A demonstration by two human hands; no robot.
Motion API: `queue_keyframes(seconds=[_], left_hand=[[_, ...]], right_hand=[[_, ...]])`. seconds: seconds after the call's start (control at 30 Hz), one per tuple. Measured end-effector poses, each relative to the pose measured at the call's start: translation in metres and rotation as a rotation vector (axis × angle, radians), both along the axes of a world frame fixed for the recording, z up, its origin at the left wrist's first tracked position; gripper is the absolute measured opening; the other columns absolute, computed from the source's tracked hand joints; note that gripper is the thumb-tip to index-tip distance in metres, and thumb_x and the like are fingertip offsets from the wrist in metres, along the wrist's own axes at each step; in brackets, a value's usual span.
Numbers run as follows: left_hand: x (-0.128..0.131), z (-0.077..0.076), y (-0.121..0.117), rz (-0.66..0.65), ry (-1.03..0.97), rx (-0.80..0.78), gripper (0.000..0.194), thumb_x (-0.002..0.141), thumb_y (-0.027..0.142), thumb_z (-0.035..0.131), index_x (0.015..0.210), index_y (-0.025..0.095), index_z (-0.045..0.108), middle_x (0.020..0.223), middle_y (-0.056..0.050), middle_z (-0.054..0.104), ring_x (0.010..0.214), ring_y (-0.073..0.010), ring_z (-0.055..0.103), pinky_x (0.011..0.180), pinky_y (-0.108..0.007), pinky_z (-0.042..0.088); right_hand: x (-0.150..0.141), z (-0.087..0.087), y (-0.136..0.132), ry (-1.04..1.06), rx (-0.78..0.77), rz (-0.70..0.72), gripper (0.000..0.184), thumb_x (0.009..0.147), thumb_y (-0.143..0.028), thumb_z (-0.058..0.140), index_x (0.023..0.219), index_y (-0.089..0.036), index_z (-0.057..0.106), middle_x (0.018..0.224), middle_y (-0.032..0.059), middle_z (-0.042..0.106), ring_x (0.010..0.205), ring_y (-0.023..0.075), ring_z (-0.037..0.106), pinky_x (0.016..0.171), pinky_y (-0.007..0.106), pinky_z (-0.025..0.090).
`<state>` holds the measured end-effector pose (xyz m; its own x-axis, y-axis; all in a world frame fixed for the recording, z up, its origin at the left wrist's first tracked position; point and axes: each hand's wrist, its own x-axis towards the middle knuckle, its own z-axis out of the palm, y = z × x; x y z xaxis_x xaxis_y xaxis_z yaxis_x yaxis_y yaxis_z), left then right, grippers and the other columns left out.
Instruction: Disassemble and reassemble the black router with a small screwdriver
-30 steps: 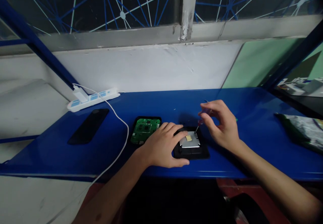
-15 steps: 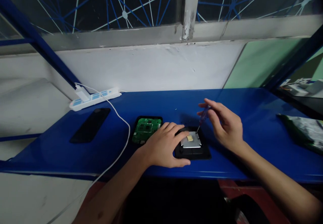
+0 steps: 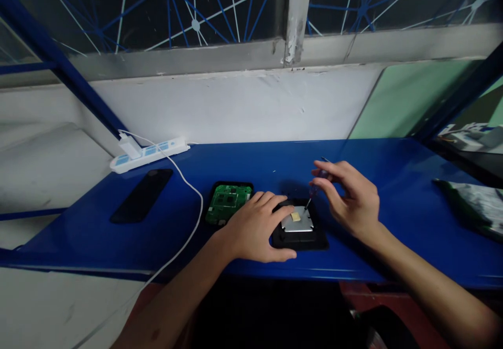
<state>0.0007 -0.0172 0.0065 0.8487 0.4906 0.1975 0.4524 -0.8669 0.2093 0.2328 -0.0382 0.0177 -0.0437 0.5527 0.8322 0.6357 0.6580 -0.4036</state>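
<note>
Head view: I have the screwdriver [image 3: 313, 189] in my right hand [image 3: 353, 199], right of centre in the frame, my grip closed on its purplish handle. It points down and slightly left, its long axis steep and leaning right at the top, with the tip at the upper right part of the metal plate [image 3: 301, 225]. My left hand [image 3: 251, 228] lies over the left side of the black casing [image 3: 301, 242], grip apart, fingers spread and thumb along the near side.

The black casing lies flat and holds the metal plate, which bears a small cream pad [image 3: 295, 217]. Just left of it, a black shell [image 3: 217, 184] holds a green circuit board [image 3: 225, 202]; my left hand covers its lower right part.

On the blue tabletop [image 3: 251, 163], a dark phone [image 3: 141, 196] slants at left. Behind it, a white power strip [image 3: 157, 151] carries a plug [image 3: 130, 146], and a white cable [image 3: 201, 202] curves down between the phone and the shell. A green-and-silver packet [image 3: 473, 199] sits at the right edge.
</note>
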Motion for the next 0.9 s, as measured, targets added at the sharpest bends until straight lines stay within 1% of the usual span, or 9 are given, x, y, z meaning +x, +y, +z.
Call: queue_keyframes(seconds=[0.13, 0.23, 0.33, 0.4, 0.47, 0.57, 0.73, 0.9], left_hand=[[0.000, 0.000, 0.000, -0.003, -0.010, -0.013, 0.079, 0.074, 0.065, 0.071, 0.137, 0.021, 0.052, 0.144, -0.013, 0.051, 0.126, -0.0351, 0.049, 0.109, -0.053, 0.037], [0.000, 0.002, 0.000, -0.003, -0.004, -0.018, 0.081, 0.073, 0.065, 0.072, 0.138, 0.021, 0.052, 0.144, -0.014, 0.052, 0.126, -0.0356, 0.050, 0.109, -0.054, 0.037], [0.000, 0.004, 0.000, 0.004, 0.006, -0.025, 0.081, 0.073, 0.066, 0.072, 0.138, 0.021, 0.052, 0.143, -0.014, 0.052, 0.126, -0.0360, 0.049, 0.109, -0.054, 0.037], [0.000, 0.004, 0.000, 0.002, 0.008, -0.029, 0.081, 0.074, 0.066, 0.071, 0.139, 0.021, 0.051, 0.144, -0.014, 0.051, 0.126, -0.0360, 0.049, 0.108, -0.054, 0.037], [0.000, 0.004, 0.000, 0.000, 0.011, -0.027, 0.082, 0.074, 0.067, 0.070, 0.139, 0.021, 0.050, 0.144, -0.014, 0.051, 0.125, -0.0360, 0.049, 0.108, -0.055, 0.037], [0.000, 0.003, 0.000, 0.002, 0.022, -0.024, 0.081, 0.074, 0.068, 0.069, 0.138, 0.020, 0.052, 0.143, -0.015, 0.051, 0.126, -0.0358, 0.048, 0.108, -0.054, 0.037], [0.001, 0.004, 0.000, 0.006, 0.023, -0.035, 0.081, 0.074, 0.069, 0.069, 0.137, 0.020, 0.053, 0.143, -0.014, 0.051, 0.126, -0.0355, 0.049, 0.108, -0.053, 0.037], [0.001, 0.005, 0.000, 0.006, 0.026, -0.038, 0.080, 0.074, 0.067, 0.070, 0.136, 0.019, 0.053, 0.143, -0.015, 0.052, 0.126, -0.0355, 0.049, 0.108, -0.052, 0.038]], right_hand=[[-0.001, 0.000, 0.001, 0.010, 0.015, 0.004, 0.044, 0.089, -0.009, 0.065, 0.128, -0.029, 0.062, 0.088, 0.0015, 0.067, 0.079, 0.0160, 0.067, 0.072, 0.035, 0.057], [0.001, -0.003, 0.002, 0.025, -0.024, -0.002, 0.043, 0.090, -0.011, 0.064, 0.129, -0.028, 0.061, 0.092, 0.0023, 0.067, 0.076, 0.0150, 0.064, 0.070, 0.035, 0.058], [0.003, -0.007, 0.005, 0.041, -0.076, 0.009, 0.043, 0.091, -0.014, 0.062, 0.132, -0.028, 0.058, 0.090, 0.0017, 0.064, 0.075, 0.0149, 0.063, 0.069, 0.035, 0.058], [0.005, -0.011, 0.008, 0.121, -0.109, -0.006, 0.042, 0.092, -0.016, 0.062, 0.132, -0.029, 0.058, 0.091, 0.0014, 0.065, 0.076, 0.0148, 0.066, 0.072, 0.035, 0.059], [0.007, -0.014, 0.011, 0.228, -0.153, -0.044, 0.039, 0.092, -0.019, 0.063, 0.130, -0.028, 0.058, 0.097, 0.0024, 0.069, 0.077, 0.0152, 0.070, 0.075, 0.035, 0.060], [0.008, -0.018, 0.017, 0.328, -0.208, -0.076, 0.034, 0.091, -0.026, 0.066, 0.124, -0.025, 0.059, 0.103, 0.0046, 0.073, 0.081, 0.0177, 0.074, 0.078, 0.036, 0.062], [0.007, -0.023, 0.020, 0.318, -0.272, -0.075, 0.031, 0.090, -0.031, 0.067, 0.118, -0.024, 0.058, 0.102, 0.0055, 0.075, 0.082, 0.0194, 0.076, 0.076, 0.035, 0.062], [0.006, -0.024, 0.020, 0.295, -0.277, -0.085, 0.031, 0.090, -0.031, 0.067, 0.118, -0.023, 0.058, 0.102, 0.0061, 0.075, 0.084, 0.0196, 0.076, 0.077, 0.035, 0.062]])
